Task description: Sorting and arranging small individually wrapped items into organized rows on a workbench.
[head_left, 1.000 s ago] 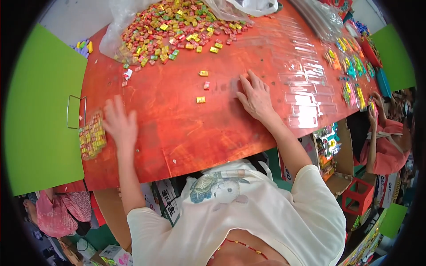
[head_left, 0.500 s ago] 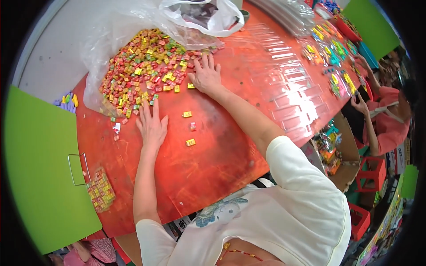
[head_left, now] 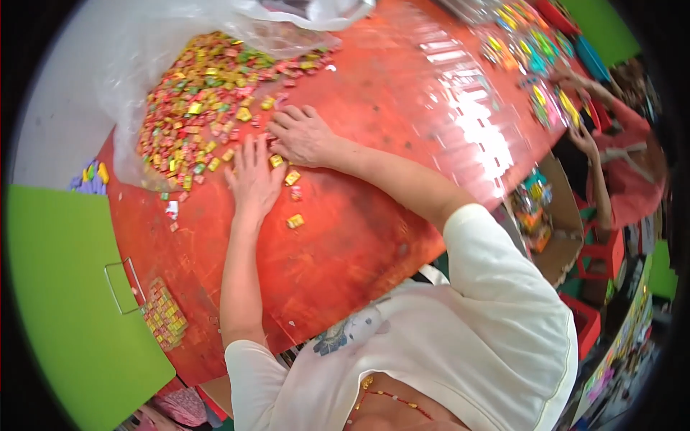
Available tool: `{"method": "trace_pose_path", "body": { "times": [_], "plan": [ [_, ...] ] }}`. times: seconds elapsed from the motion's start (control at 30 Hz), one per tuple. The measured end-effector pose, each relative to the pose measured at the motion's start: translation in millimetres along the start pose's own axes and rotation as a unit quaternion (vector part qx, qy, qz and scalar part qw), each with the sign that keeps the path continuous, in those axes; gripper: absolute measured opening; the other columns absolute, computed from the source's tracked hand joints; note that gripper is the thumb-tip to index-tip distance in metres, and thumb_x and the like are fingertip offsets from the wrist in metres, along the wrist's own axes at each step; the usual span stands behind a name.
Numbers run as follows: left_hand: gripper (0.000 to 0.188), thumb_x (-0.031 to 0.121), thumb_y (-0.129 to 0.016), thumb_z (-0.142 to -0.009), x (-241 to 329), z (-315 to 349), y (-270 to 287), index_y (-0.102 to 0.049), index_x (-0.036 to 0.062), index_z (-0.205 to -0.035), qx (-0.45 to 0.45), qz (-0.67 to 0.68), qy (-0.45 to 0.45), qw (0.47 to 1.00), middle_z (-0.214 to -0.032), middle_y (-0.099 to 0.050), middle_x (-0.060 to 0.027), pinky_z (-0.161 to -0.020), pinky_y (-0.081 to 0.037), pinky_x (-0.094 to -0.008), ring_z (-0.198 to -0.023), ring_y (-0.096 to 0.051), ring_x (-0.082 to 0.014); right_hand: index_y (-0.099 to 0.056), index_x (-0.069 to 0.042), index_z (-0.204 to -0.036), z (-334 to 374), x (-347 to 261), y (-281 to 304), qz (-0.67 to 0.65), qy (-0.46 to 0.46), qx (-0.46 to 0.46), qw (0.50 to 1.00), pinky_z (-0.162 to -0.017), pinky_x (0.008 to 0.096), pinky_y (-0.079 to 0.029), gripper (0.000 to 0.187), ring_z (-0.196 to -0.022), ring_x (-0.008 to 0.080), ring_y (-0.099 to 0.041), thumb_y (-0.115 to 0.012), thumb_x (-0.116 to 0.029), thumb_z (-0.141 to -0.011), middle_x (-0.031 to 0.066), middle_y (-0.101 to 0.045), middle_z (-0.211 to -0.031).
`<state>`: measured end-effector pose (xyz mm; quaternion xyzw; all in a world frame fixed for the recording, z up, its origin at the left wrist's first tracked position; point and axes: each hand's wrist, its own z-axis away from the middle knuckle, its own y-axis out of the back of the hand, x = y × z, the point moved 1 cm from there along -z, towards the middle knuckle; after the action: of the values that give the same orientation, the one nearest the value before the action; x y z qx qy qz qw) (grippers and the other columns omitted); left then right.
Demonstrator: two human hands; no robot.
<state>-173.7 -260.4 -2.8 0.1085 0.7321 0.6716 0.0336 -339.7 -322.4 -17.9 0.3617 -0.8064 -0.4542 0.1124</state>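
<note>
A heap of small wrapped candies (head_left: 194,108), mostly yellow, red and green, spills from a clear plastic bag (head_left: 123,136) onto the red table. At the heap's near edge, my left hand (head_left: 255,176) lies with its fingers stretched toward the candies. My right hand (head_left: 305,136) rests close beside it, palm down, fingers spread and bent a little over several pieces. What lies under the palms is hidden. Just below the right hand are a yellow candy (head_left: 292,177) and a red one (head_left: 296,192). Another yellow candy (head_left: 295,221) sits nearer to me.
A flat block of candies (head_left: 164,316) lies by a green board (head_left: 65,287) with a wire handle. Glossy clear plastic (head_left: 474,129) covers the table's right part. Beyond it, a co-worker's hands (head_left: 575,86) are among colourful packets (head_left: 528,43). An open carton (head_left: 557,215) stands below the edge.
My right hand has swept left and toward me, coming beside my left hand, with some candies shifted near it. The left hand stays near the heap's edge. The whole view has shifted somewhat.
</note>
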Motion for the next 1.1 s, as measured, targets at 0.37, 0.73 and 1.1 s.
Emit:
{"method": "trace_pose_path", "body": {
  "times": [0.37, 0.73, 1.1],
  "plan": [
    [0.061, 0.043, -0.054, -0.097, 14, 77, 18, -0.040, 0.0175, -0.151, -0.022, 0.039, 0.047, 0.998, -0.164, -0.019, -0.0153, -0.111, -0.014, -0.0710, -0.150, -0.013, -0.0407, -0.056, -0.013, -0.131, 128, 23, 160, -0.010, -0.081, -0.032, 0.996, -0.103, 0.0506, -0.042, 0.044, -0.128, 0.0351, -0.051, -0.065, -0.025, -0.089, 0.0158, -0.050, -0.142],
    [0.067, 0.045, -0.058, -0.094, 68, 105, 0, -0.037, 0.0222, -0.153, 0.027, 0.017, -0.114, 0.993, -0.161, -0.024, -0.0171, -0.111, -0.015, -0.0727, -0.149, -0.020, -0.0412, -0.056, -0.013, -0.135, 238, 33, 203, 0.125, -0.135, -0.124, 0.975, -0.102, 0.0475, -0.038, 0.050, -0.131, 0.0294, -0.048, -0.061, -0.037, -0.092, 0.0081, -0.055, -0.139],
    [0.036, 0.015, -0.057, -0.097, 1, 93, 17, -0.060, 0.0013, -0.130, 0.179, 0.481, -0.001, 0.858, -0.132, -0.060, -0.0148, -0.108, -0.041, -0.0346, -0.128, -0.053, -0.0270, -0.054, -0.005, -0.132, 147, -144, 124, -0.053, -0.045, -0.136, 0.988, -0.098, 0.0441, -0.039, 0.053, -0.126, 0.0301, -0.048, -0.065, -0.033, -0.088, 0.0132, -0.053, -0.135]
  ]
}}
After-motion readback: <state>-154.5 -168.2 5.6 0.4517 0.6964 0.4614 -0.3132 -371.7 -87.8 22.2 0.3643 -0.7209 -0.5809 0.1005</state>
